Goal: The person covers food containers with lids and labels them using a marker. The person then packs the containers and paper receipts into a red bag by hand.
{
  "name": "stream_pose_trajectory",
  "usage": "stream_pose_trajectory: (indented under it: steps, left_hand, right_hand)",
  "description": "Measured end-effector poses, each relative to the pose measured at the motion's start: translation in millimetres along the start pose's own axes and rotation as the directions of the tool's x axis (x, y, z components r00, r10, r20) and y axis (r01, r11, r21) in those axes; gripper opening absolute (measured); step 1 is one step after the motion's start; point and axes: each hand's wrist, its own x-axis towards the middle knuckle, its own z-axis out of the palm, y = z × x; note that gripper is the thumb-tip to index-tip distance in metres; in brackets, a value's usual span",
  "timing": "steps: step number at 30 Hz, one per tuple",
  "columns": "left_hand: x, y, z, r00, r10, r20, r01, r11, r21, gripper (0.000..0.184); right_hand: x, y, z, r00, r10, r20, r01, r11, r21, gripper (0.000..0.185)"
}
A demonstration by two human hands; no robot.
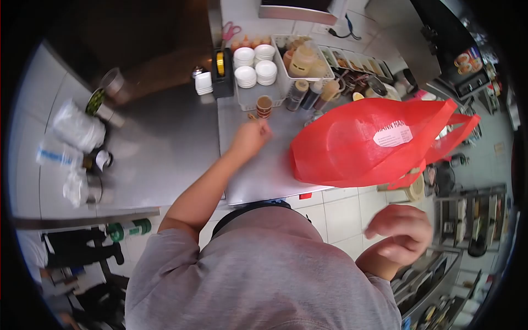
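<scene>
My left hand [252,136] is over the steel counter [176,159], its fingers curled together just below a small brown patterned cup [264,106]. A small brownish item [252,116] shows at its fingertips, too small to name. My right hand [401,234] is raised in the air at the lower right, fingers bent and blurred, with no object visible in it. Between the hands, a full red bag [352,144] with a white label lies on the counter, its handles pointing right.
Stacks of white dishes [245,76] stand in a tray behind the cup. A white basket [280,48] holds sauce bottles. Dark-filled bottles [297,94] stand near the bag. Plastic-wrapped packs [80,126] sit at the left. Shelves [465,220] are at the right.
</scene>
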Motion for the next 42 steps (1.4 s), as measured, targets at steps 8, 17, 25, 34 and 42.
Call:
stream_pose_trajectory:
  steps: [8,17,25,34,42]
  left_hand:
    - [-45,-12,20,0.919,0.109,0.379,-0.079,0.992,-0.095,0.025]
    - [-26,50,-19,0.925,0.258,0.279,-0.126,0.901,-0.415,0.071]
    - [-32,231,4,0.889,0.364,-0.276,-0.443,0.837,-0.322,0.074]
    - [-13,242,-17,0.676,0.19,-0.711,-0.535,0.791,-0.297,0.032]
    - [-30,241,-55,0.229,-0.007,-0.973,-0.222,0.973,-0.059,0.036]
  right_hand:
    - [-56,-2,16,0.816,0.197,-0.543,-0.197,0.979,0.06,0.032]
    - [-121,77,-87,0.228,0.141,-0.963,-0.186,0.978,0.099,0.039]
    - [-194,314,-143,0.222,0.759,-0.612,-0.478,0.632,0.61,0.044]
    - [-158,318,-107,0.652,0.74,-0.164,-0.386,0.51,0.768,0.053]
    - [-135,327,-44,0.841,0.52,0.15,-0.531,0.739,0.416,0.058]
